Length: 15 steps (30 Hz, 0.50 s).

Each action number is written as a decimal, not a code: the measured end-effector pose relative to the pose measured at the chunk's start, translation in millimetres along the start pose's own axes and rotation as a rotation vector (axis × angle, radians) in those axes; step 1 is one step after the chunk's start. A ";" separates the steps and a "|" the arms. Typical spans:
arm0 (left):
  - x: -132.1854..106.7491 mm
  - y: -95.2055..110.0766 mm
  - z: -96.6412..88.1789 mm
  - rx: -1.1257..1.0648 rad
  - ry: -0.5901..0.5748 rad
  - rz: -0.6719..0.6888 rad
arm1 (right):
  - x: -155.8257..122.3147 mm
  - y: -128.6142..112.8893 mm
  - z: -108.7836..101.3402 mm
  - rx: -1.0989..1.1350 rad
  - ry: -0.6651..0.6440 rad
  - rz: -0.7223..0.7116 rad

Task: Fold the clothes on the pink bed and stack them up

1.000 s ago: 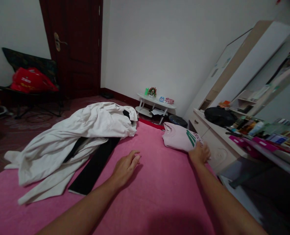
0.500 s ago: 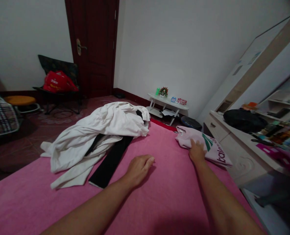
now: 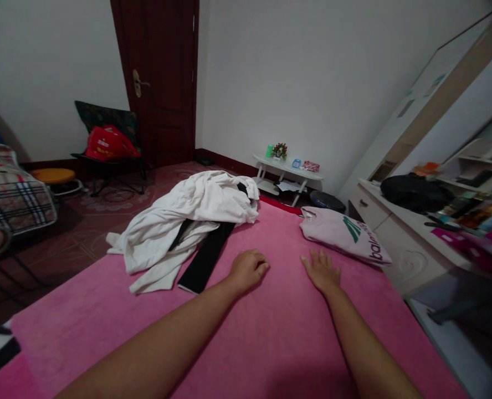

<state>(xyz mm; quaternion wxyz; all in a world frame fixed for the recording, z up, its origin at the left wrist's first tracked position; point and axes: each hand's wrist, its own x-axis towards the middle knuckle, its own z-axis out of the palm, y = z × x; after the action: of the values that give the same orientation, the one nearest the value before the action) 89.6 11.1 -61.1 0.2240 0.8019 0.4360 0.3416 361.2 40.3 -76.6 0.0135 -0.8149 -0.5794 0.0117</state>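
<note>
My left hand (image 3: 248,271) rests over the pink bed cover (image 3: 266,349), its fingers loosely bent and holding nothing that I can see. To its left lies a rumpled white garment (image 3: 188,199) with a black sleeve-like piece (image 3: 208,260) stretching toward me. My right hand (image 3: 323,270) is palm down with its fingers spread, a little short of a folded pale pink shirt (image 3: 329,224). That shirt bears a green mark and dark lettering, and lies near the bed's far right corner. Hand and shirt are apart.
A pale cabinet (image 3: 379,219) with a black bag (image 3: 414,193) on top stands along the right side. Beyond the bed is a small white table (image 3: 287,166). At the back left, a folding chair (image 3: 108,119) carries a red bag (image 3: 111,143).
My right hand has let go of the folded shirt and drawn back toward me and left. My left hand has shifted slightly. The view has turned a little to the left.
</note>
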 end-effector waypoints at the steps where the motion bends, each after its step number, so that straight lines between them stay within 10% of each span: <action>1: -0.5 0.4 -0.7 0.001 -0.003 0.007 | -12.4 -9.2 0.3 -0.002 0.008 -0.003; 10: -10.1 4.9 -7.0 -0.112 -0.012 0.077 | -84.2 -60.8 5.1 -0.056 0.114 -0.112; 15: -8.1 11.4 -67.3 0.205 0.354 -0.024 | -86.5 -55.4 1.0 -0.014 0.105 -0.130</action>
<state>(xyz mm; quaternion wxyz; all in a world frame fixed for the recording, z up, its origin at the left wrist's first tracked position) 42.7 2.4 -11.6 0.0651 0.7428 0.5105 0.4282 280.5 -23.2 -75.3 0.0387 -0.7751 -0.6296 -0.0359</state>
